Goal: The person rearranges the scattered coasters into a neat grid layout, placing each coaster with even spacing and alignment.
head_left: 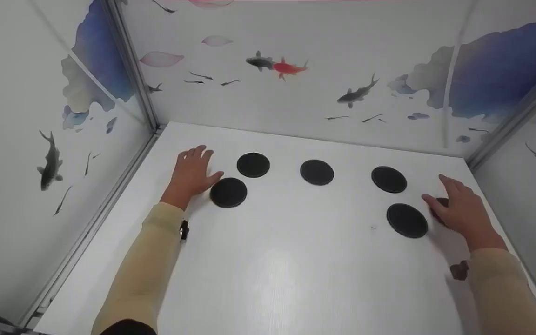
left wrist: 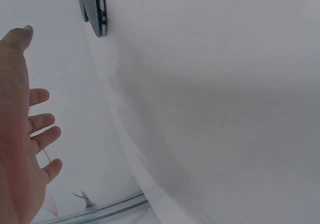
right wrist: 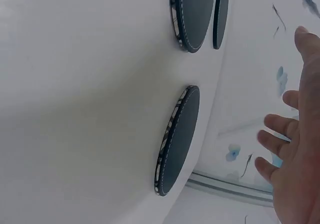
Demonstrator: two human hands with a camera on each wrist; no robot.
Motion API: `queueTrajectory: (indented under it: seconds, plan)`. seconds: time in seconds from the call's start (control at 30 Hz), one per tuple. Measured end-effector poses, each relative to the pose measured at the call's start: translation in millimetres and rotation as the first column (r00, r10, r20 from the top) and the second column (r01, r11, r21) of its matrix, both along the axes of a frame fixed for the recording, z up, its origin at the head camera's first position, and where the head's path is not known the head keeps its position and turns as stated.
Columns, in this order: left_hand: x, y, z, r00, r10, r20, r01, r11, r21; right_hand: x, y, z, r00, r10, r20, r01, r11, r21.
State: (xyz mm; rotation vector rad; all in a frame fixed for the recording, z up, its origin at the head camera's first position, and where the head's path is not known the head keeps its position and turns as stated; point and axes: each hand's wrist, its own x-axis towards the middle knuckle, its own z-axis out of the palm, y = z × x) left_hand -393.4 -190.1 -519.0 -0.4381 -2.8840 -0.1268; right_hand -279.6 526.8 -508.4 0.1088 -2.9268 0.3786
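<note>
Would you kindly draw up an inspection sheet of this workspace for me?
Surface: white tabletop, with one small faint mark.
Job's things: six black round discs lying flat; the rightmost disc is partly hidden by the right hand.
Clutter: nothing seen.
Hands: left hand and right hand both hold nothing, fingers loosely extended.
Cables: nothing seen.
Surroundings: white walls printed with fish, petals and blue patches; metal strips at the corners.
</note>
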Motion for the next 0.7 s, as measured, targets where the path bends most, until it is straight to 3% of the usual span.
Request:
queueTrajectory:
  seconds: [0.17, 0.4, 0.7]
  plan:
    - [2.4, 31.9, 10.6, 0.992, -0.111, -0.056, 0.117, 0.987, 0.112, 11.2, -11.1, 4.9, 0.999, 0.034, -0.015, -0.035, 0.993, -0.113]
    - [11.9, 82.7, 15.3, 0.972, -0.234, -0.003, 0.231, 0.955, 0.188, 32.2, -16.9, 4.2, 0.995, 0.094, 0.038, -0.084, 0.974, -0.209]
    - [18.3, 156.6, 23.0, 0.92, -0.392, -0.002, 0.383, 0.898, 0.219, 52.8, -21.5, -2.9, 0.991, 0.127, 0.034, -0.113, 0.956, -0.271]
